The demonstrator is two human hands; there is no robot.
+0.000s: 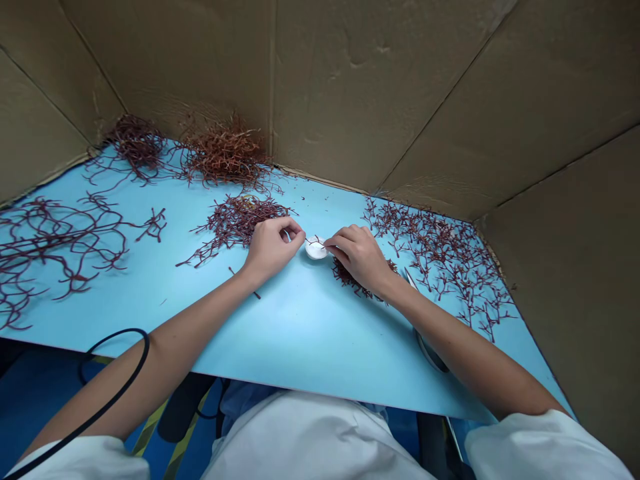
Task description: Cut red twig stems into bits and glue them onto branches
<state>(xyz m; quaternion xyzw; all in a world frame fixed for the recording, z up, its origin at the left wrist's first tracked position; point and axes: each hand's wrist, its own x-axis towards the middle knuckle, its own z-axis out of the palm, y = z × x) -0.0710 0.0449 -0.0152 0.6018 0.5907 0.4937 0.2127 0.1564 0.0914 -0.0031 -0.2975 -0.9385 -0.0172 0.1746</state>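
Here, a thin dark-red sprig [315, 239] suspended over a small round white dish [316, 251], steadied from both sides by the pinched-together fingers [295, 230] of the left hand [273, 250] and right hand [357, 257], above the pale-blue bench [300, 327].

Two hands [273, 250] [360, 257], one white dish [316, 249], one metal tool [425, 340] and six clumps of red seaweed [235, 220].

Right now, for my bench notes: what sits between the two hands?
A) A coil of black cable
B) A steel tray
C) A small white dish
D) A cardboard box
C: the small white dish sits on the blue tabletop between the left hand and the right hand.
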